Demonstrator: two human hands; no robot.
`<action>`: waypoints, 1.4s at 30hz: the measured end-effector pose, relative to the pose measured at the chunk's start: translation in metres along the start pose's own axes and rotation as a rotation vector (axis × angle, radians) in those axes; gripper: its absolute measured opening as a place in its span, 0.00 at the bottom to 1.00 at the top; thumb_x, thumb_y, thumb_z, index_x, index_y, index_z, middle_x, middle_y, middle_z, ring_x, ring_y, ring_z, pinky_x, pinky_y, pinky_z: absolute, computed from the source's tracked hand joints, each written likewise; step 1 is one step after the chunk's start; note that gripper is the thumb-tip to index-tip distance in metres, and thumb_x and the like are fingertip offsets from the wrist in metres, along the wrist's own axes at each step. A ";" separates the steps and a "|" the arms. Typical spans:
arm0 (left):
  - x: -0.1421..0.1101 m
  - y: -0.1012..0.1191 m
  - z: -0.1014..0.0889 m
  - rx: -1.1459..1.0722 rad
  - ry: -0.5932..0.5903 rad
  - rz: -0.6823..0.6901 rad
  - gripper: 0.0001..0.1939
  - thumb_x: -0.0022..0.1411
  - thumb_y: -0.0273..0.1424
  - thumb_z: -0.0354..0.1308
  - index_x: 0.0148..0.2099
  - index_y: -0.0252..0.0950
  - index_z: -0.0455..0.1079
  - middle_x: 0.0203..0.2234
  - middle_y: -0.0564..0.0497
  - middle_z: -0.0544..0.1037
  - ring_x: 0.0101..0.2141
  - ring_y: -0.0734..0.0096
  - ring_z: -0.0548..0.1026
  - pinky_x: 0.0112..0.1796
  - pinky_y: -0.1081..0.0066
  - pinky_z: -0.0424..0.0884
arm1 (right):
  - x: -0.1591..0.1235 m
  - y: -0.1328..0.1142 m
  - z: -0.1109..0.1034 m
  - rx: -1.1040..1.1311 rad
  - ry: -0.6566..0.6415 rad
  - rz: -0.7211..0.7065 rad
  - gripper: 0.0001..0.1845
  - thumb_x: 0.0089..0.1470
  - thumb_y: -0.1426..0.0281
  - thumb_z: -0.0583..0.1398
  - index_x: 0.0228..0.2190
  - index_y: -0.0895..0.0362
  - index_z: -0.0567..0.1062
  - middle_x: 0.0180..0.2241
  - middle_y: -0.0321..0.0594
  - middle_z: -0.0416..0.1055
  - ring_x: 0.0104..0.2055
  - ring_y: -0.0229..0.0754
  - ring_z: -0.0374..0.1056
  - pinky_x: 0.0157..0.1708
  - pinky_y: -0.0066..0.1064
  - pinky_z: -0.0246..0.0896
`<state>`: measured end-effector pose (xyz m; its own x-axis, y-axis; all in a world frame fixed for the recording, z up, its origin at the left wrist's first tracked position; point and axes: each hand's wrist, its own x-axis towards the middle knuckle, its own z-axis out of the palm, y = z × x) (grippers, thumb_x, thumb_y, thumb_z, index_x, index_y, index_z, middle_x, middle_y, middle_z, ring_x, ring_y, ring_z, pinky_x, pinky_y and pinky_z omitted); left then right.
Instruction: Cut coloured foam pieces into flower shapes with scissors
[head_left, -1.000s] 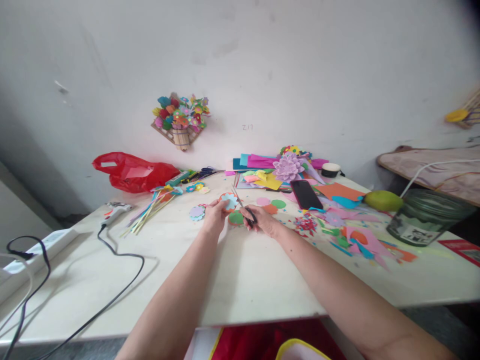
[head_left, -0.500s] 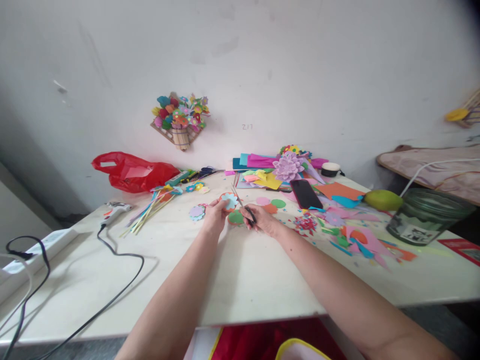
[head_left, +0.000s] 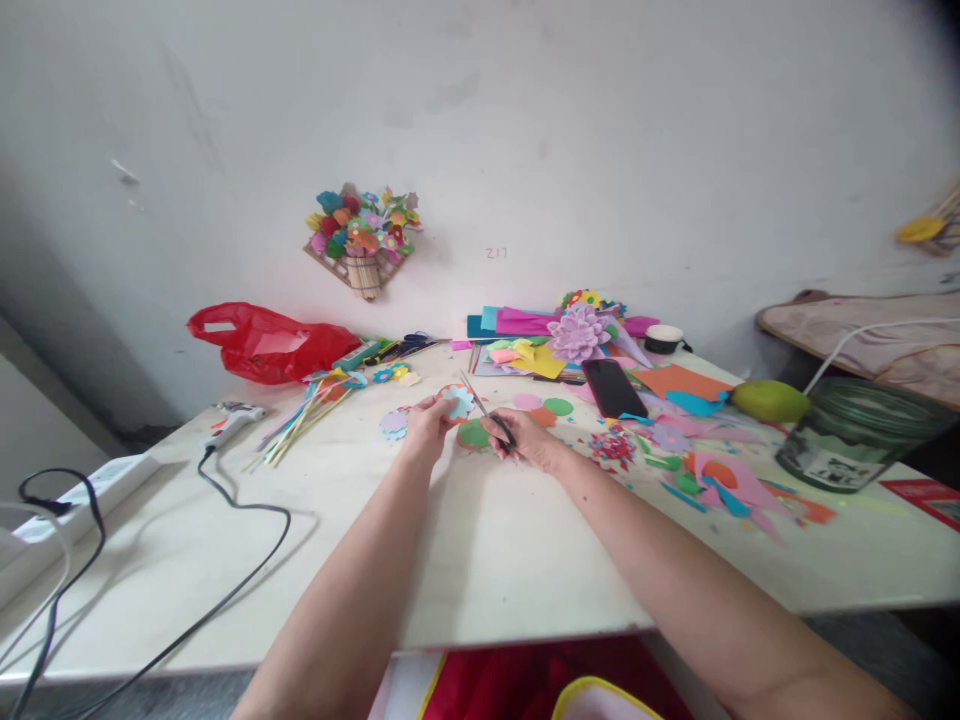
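Observation:
My left hand (head_left: 426, 425) pinches a light blue flower cutout (head_left: 457, 402) laid over an orange piece, whose edge shows around it. In my right hand (head_left: 523, 437) is a pair of scissors (head_left: 480, 405) with dark handles, its blades pointing up and left beside the orange edge. A green cutout (head_left: 472, 434) lies on the table between the hands. Left of my left hand rests a lilac flower cutout (head_left: 394, 425). Pink, orange and green round pieces (head_left: 556, 407) lie beyond my right hand.
A glue gun (head_left: 234, 425) with its cord lies at left near a white power strip (head_left: 86, 505). Behind are a red plastic bag (head_left: 274, 345) and coloured sheets (head_left: 525, 322). A phone (head_left: 615, 388), scraps (head_left: 724, 480) and a green glass jar (head_left: 847, 435) stand or lie at right.
The light blue and orange piece has shifted very slightly left against the scissors. Both hands keep their grips, and the whole view has moved a little.

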<state>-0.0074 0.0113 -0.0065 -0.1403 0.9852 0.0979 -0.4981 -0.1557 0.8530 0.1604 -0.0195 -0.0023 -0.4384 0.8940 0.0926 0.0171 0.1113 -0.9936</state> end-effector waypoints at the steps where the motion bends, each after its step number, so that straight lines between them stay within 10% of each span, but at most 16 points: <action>1: 0.000 0.000 0.000 0.004 -0.002 -0.001 0.10 0.38 0.26 0.66 0.27 0.31 0.72 0.20 0.49 0.77 0.24 0.69 0.76 0.31 0.68 0.72 | 0.000 0.001 -0.001 -0.005 -0.004 -0.003 0.17 0.43 0.56 0.60 0.24 0.57 0.64 0.17 0.29 0.61 0.14 0.29 0.57 0.09 0.21 0.39; 42: -0.001 0.015 -0.007 0.196 -0.106 -0.042 0.12 0.33 0.29 0.67 0.26 0.30 0.74 0.20 0.48 0.77 0.21 0.70 0.73 0.28 0.70 0.68 | -0.001 -0.006 -0.013 -0.052 -0.106 0.063 0.19 0.43 0.56 0.62 0.24 0.59 0.65 0.15 0.29 0.62 0.12 0.27 0.55 0.10 0.21 0.38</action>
<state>-0.0208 0.0071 0.0025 -0.0268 0.9941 0.1052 -0.3243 -0.1082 0.9397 0.1725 -0.0155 0.0039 -0.5273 0.8495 0.0196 0.0937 0.0810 -0.9923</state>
